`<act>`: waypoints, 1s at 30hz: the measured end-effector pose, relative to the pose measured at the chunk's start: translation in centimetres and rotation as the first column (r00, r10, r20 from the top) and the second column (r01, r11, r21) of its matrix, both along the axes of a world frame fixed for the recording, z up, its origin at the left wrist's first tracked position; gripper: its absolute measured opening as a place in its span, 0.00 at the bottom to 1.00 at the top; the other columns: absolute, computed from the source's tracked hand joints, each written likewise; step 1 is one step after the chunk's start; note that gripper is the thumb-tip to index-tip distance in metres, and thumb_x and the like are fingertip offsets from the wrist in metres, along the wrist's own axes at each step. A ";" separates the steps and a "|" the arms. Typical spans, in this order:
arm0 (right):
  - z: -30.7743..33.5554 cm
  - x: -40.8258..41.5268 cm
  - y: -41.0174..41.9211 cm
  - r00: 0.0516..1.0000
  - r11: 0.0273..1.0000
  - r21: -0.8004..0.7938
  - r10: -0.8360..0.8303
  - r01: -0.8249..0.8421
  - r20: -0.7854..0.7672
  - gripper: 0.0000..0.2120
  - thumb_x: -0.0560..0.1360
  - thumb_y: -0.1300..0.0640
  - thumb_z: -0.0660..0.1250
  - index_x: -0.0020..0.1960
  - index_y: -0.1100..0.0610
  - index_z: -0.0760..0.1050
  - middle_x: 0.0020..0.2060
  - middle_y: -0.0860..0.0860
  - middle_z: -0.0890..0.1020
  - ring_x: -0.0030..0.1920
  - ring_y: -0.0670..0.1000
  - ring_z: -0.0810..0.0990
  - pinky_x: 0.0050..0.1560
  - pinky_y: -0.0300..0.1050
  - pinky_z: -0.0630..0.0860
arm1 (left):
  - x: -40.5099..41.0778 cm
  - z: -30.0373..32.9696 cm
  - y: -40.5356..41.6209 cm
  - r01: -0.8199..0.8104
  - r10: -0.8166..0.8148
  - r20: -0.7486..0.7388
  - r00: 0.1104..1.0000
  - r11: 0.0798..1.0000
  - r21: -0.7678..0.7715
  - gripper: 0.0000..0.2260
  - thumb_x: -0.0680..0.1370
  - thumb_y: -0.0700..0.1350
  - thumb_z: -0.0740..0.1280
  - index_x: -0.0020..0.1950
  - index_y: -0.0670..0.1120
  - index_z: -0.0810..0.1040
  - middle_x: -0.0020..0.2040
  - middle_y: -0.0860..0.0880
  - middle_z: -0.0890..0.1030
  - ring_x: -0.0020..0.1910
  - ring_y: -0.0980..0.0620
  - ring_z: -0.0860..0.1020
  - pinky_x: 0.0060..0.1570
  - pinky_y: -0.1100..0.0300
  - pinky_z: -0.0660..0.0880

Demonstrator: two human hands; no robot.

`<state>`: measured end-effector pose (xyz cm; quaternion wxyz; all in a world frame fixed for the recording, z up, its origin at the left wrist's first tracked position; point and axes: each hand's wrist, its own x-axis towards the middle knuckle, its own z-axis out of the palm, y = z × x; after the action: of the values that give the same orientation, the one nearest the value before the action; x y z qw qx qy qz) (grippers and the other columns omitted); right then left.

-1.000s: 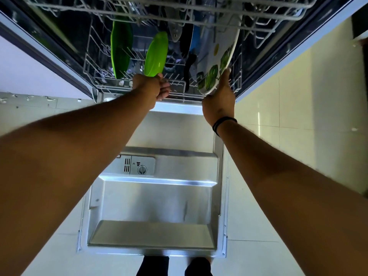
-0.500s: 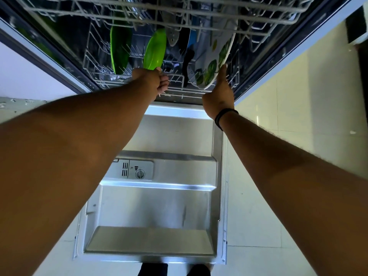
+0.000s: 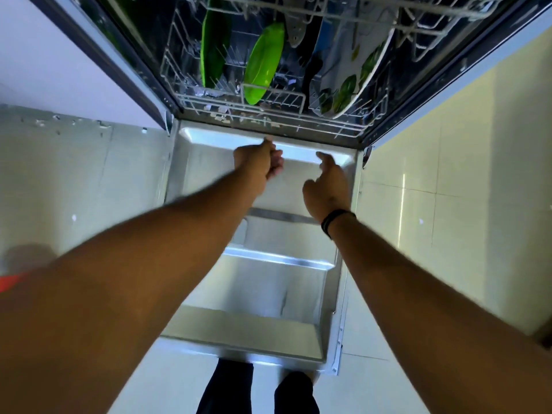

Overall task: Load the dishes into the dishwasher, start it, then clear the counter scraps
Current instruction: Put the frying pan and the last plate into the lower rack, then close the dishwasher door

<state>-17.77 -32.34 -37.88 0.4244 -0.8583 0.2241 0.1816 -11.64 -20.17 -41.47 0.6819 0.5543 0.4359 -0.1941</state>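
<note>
Both hands hold nothing: the left hand [image 3: 259, 159] has come off the green plate [image 3: 263, 63], the right hand [image 3: 327, 182] off the leaf-patterned plate [image 3: 351, 85] at 1 o'clock. The lower rack [image 3: 298, 121] is now pushed in; closing the door [image 3: 254, 294] seems next.

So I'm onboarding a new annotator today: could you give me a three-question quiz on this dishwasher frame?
1. True or false: the left hand grips the bright green oval plate.
2. Which dish stands furthest right in the white wire lower rack?
A. the dark green plate
B. the white plate with a green leaf print
C. a glass bowl
3. Fill in: the right hand, black band at its wrist, hovers over the open stainless steel dishwasher ____.

Key: 1 false, it holds nothing; 2 B; 3 door.
</note>
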 end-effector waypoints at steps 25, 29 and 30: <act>-11.6 -31.7 8.7 0.418 0.460 0.009 0.816 -0.888 -0.399 0.25 0.80 0.51 0.63 0.75 0.53 0.64 0.72 0.55 0.67 0.70 0.56 0.69 0.67 0.51 0.71 | -46.4 -14.4 14.4 -0.286 0.417 -0.525 0.741 0.905 0.315 0.29 0.70 0.61 0.78 0.60 0.42 0.78 0.54 0.41 0.81 0.41 0.47 0.79 0.56 0.48 0.81; -14.3 -32.9 10.8 0.362 0.355 -0.089 0.857 -0.931 -0.367 0.28 0.79 0.49 0.64 0.76 0.52 0.60 0.76 0.57 0.60 0.74 0.58 0.63 0.68 0.52 0.69 | -47.2 -17.3 15.8 -0.415 0.466 -0.498 0.731 0.883 0.217 0.34 0.68 0.58 0.80 0.66 0.44 0.74 0.56 0.45 0.79 0.53 0.45 0.80 0.58 0.48 0.79; -14.7 -32.9 11.4 0.360 0.344 -0.111 0.862 -0.933 -0.357 0.29 0.79 0.49 0.64 0.77 0.52 0.59 0.76 0.58 0.60 0.74 0.59 0.62 0.68 0.53 0.69 | -47.1 -17.7 16.1 -0.425 0.464 -0.476 0.747 0.884 0.194 0.27 0.69 0.57 0.80 0.60 0.46 0.75 0.54 0.46 0.78 0.55 0.44 0.79 0.57 0.48 0.78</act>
<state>-50.70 -20.96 -52.59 0.0893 -0.8619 -0.2159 0.4500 -58.73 -4.10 -59.18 0.5475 0.3876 0.7264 -0.1494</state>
